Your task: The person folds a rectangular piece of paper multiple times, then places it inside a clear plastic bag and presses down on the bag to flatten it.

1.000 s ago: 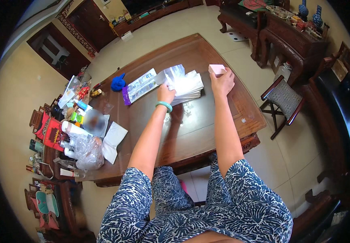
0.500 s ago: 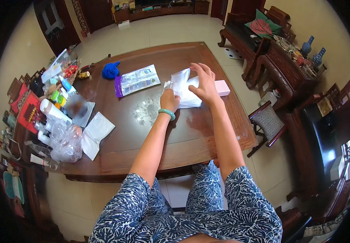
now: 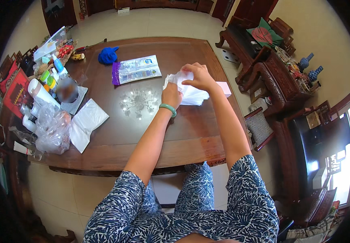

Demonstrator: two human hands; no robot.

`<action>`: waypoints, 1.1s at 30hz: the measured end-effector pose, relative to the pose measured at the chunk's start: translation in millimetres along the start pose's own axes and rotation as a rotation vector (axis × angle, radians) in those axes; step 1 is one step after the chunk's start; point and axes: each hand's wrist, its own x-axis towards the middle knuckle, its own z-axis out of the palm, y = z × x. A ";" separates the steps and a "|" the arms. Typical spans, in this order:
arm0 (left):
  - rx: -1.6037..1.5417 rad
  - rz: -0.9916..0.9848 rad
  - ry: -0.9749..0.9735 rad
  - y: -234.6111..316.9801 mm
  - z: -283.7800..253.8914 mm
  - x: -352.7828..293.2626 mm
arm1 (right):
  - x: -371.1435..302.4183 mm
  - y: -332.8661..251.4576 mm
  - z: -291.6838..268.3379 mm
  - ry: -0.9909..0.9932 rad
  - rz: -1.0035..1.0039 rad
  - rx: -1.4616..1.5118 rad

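Observation:
My left hand [image 3: 171, 96], with a green bangle at its wrist, is closed on the near-left part of a thin, translucent white sheet [image 3: 179, 77]. The sheet's kind, film or tissue, is hard to tell. At its upper right edge, my right hand [image 3: 200, 76] curls its fingers and thumb round it. Beneath both hands lies a fanned stack of white sheets [image 3: 195, 97] on the dark wooden table [image 3: 142, 137]. Just right of the stack sits a pale pink box [image 3: 224, 88], partly behind my right wrist.
A purple and white flat packet [image 3: 137, 69] and a blue bundle [image 3: 108, 56] lie on the table's far side. Bottles, a clear plastic bag [image 3: 53, 129] and a folded white sheet [image 3: 88, 124] crowd the left end. A chair [image 3: 259, 128] stands off the right edge.
My right hand has come down from its spread pose above the sheet and closed on its upper edge. My left hand keeps its hold. The whole view has shifted slightly.

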 end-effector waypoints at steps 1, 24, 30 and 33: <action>-0.023 0.037 0.027 1.1 -0.5 -0.5 | -3.5 5.0 -0.6 0.043 -0.010 0.004; -0.080 0.133 0.130 0.3 -0.2 -2.3 | -66.5 19.7 4.0 0.274 0.072 0.086; -0.079 0.173 0.173 -2.9 2.7 -2.5 | -63.7 7.8 1.2 0.087 0.263 0.046; -0.089 0.164 0.162 -0.2 3.2 -1.7 | -66.9 27.7 15.3 0.180 0.398 0.106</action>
